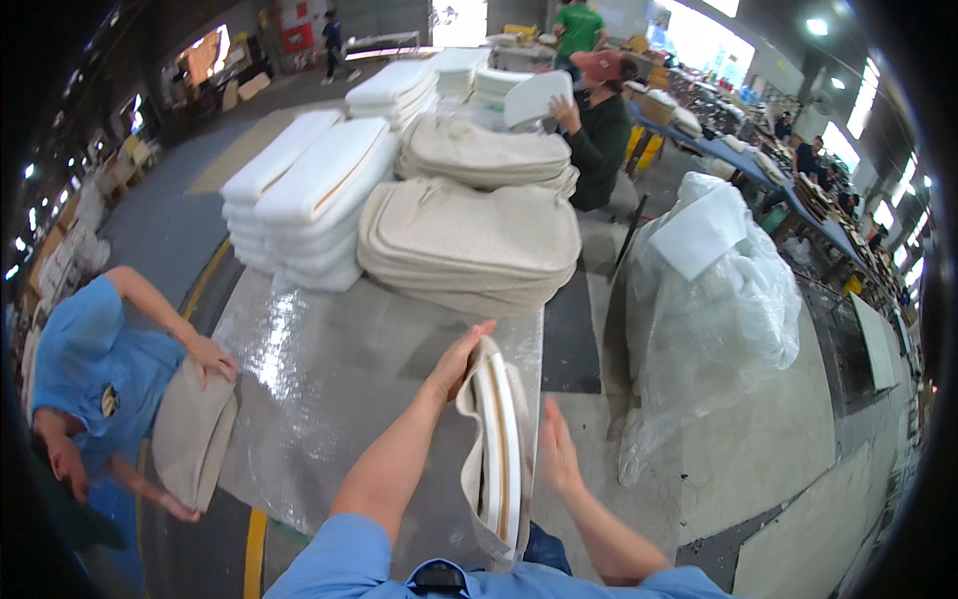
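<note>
A foam cushion [498, 419], white with a brown layer along its middle, stands on edge in front of my body. A beige fabric cover [469, 451] wraps its sides, and the layered edge shows through the cover's opening. My left hand [461, 361] holds the cushion in its cover near the far end, with some fingers hidden behind it. My right hand [559, 446] is just right of the cover, apart from it, flat with its fingers stretched out. The near end of the cushion is close to my blue shirt.
Stacked beige covers [469, 235] and white foam pads [324, 170] stand on the plastic-covered table [329, 399]. At left, a person in blue [100, 339] handles a beige cover [195, 429]. Another person [599, 140] lifts a white pad beyond. A plastic-wrapped bundle [709, 299] stands right.
</note>
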`<state>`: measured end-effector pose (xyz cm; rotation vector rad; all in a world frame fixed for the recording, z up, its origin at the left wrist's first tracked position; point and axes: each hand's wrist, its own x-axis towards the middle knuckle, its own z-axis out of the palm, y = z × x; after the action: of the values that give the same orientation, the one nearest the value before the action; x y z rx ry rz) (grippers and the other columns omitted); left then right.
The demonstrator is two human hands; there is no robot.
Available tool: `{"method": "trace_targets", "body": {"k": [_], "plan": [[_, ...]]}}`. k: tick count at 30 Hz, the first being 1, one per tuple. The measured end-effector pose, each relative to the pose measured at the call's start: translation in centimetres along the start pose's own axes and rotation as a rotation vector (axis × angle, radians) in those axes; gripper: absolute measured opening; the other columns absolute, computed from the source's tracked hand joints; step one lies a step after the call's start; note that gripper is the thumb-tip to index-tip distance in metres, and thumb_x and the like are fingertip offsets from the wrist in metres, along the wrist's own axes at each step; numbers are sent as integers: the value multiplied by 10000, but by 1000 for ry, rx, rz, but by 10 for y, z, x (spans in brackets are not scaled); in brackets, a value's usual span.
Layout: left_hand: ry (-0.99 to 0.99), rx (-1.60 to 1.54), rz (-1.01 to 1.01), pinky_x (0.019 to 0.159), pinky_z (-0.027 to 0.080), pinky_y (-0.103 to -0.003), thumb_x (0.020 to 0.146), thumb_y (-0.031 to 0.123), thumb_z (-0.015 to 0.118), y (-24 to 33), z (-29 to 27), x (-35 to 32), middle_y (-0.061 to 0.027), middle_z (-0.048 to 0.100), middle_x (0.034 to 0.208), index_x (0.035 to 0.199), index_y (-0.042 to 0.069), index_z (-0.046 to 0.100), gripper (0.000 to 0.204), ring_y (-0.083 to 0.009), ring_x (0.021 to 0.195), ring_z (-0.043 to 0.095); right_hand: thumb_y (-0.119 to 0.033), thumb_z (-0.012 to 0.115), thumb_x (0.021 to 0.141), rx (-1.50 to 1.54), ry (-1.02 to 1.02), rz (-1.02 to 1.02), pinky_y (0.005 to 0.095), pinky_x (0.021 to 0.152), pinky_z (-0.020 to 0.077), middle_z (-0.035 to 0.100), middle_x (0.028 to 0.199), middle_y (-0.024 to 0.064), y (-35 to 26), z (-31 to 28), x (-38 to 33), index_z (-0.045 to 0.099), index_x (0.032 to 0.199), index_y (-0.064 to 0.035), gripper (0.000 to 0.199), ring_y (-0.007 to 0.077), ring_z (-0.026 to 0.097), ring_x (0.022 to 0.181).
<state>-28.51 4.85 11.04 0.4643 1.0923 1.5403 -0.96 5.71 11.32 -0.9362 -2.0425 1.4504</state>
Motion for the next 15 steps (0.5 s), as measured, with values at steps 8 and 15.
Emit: {"method": "trace_targets", "body": {"k": [8, 15], "plan": [[177, 354, 333, 879, 480, -328, 1060, 415, 490, -20, 9, 21, -34, 613, 969, 1130, 59, 644, 394, -172, 901, 587, -618, 371, 1069, 790, -153, 859, 500, 1139, 402, 519, 1503, 140, 52, -26, -221, 404, 1556, -66, 737, 298, 497, 1375], [699, 703, 477, 924, 470, -399, 1084, 448, 409, -5, -1, -70, -162, 649, 1042, 1134, 8, 629, 494, -312, 1009, 620, -780, 251, 1002, 1135, 229, 570, 447, 807, 528, 662, 1253, 117, 44, -49, -186, 551, 1396, -127, 820, 283, 626, 1070]]}}
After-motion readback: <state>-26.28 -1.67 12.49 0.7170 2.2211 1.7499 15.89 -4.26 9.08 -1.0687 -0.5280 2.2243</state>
